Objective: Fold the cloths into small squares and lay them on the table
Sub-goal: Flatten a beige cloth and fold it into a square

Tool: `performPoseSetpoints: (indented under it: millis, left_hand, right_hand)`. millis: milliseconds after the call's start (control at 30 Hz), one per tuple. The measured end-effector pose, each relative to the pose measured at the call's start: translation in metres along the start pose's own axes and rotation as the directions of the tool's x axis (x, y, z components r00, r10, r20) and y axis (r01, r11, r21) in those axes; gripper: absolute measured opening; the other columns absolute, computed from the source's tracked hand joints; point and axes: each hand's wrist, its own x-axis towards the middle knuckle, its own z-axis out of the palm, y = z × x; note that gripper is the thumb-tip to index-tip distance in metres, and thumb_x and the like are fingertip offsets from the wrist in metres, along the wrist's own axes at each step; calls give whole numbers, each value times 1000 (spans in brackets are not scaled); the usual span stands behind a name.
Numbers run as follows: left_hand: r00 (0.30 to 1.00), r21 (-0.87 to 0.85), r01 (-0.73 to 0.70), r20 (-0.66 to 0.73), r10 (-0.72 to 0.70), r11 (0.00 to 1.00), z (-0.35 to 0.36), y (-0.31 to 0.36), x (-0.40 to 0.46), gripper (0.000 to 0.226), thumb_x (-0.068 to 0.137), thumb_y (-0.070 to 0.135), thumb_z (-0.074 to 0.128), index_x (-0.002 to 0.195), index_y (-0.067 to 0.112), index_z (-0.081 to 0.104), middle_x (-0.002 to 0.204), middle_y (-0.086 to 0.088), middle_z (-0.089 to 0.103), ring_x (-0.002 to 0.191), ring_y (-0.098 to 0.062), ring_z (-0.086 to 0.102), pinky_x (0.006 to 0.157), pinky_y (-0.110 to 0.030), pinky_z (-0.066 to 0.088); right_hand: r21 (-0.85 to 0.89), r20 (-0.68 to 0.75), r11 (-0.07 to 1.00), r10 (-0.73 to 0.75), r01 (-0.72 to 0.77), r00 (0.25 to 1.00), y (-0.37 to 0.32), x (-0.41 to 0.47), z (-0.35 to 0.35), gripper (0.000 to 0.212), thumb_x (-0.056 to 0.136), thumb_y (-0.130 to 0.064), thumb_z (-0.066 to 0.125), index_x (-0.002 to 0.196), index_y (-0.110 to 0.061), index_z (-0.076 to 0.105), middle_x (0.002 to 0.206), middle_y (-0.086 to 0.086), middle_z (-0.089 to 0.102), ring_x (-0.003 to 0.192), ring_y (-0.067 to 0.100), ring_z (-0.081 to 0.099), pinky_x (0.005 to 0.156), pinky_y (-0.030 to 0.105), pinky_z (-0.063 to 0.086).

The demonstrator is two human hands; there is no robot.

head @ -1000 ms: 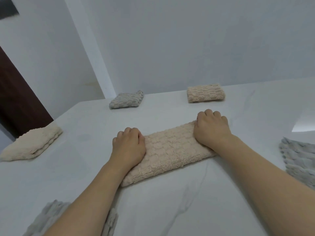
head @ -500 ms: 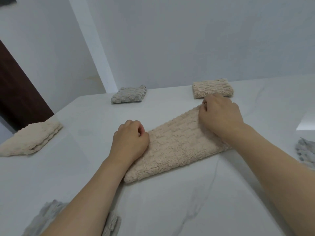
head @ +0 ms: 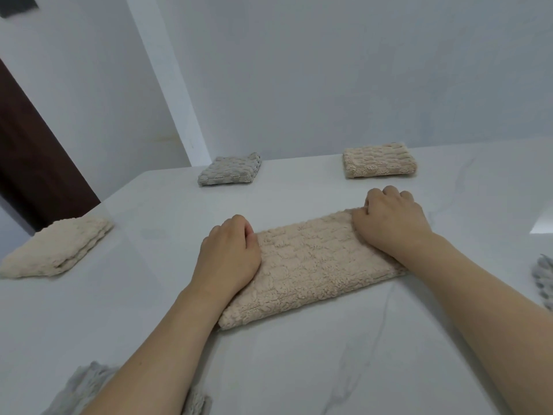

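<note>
A beige textured cloth [head: 311, 265] lies folded into a long strip in the middle of the white marble table [head: 299, 369]. My left hand [head: 229, 256] rests on its left end with the fingers curled over the edge. On the right end sits my right hand [head: 389, 223], fingers curled around the far corner. Folded squares lie further off: a grey one [head: 229, 169] at the far left, a beige one [head: 378, 160] at the far right, and a cream one [head: 57, 250] near the left edge.
A grey unfolded cloth [head: 86, 390] lies at the near left under my forearm, and another grey cloth [head: 544, 278] shows at the right edge. White walls stand close behind the table. A dark door [head: 33, 154] is at the left.
The view and strip have shifted slightly. My right hand drew back toward me along the strip's right end; my left hand stayed on the left end.
</note>
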Motion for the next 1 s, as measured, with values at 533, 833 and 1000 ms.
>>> performPoseSetpoints:
  millis: [533, 833, 1000]
  left_hand:
    - [998, -354, 16, 66, 8, 935, -12, 12, -3, 27, 100, 39, 40, 82, 20, 41, 66, 6, 49, 63, -13, 44, 59, -35, 34]
    - [988, 119, 92, 113, -105, 989, 0, 11, -3, 33, 101, 40, 26, 94, 16, 48, 82, 2, 58, 80, -21, 53, 67, -35, 38]
    - [976, 73, 161, 133, -169, 984, 1, 10, 0, 48, 98, 57, 20, 93, 17, 48, 84, 1, 59, 84, -27, 55, 73, -37, 40]
  right_hand:
    - [569, -421, 789, 36, 234, 906, -7, 6, -19, 41, 85, 3, 39, 120, -13, 53, 114, 6, 60, 107, 23, 51, 89, 34, 40]
    - [-27, 169, 955, -288, 296, 943, -42, -22, 16, 55, 102, -38, 22, 152, -15, 21, 160, 3, 17, 147, 22, 14, 120, 44, 4]
    - [-38, 316, 969, -222, 245, 923, -13, -7, 15, 56, 100, -51, 12, 154, -35, 7, 162, -8, 0, 149, 15, 0, 120, 44, -2]
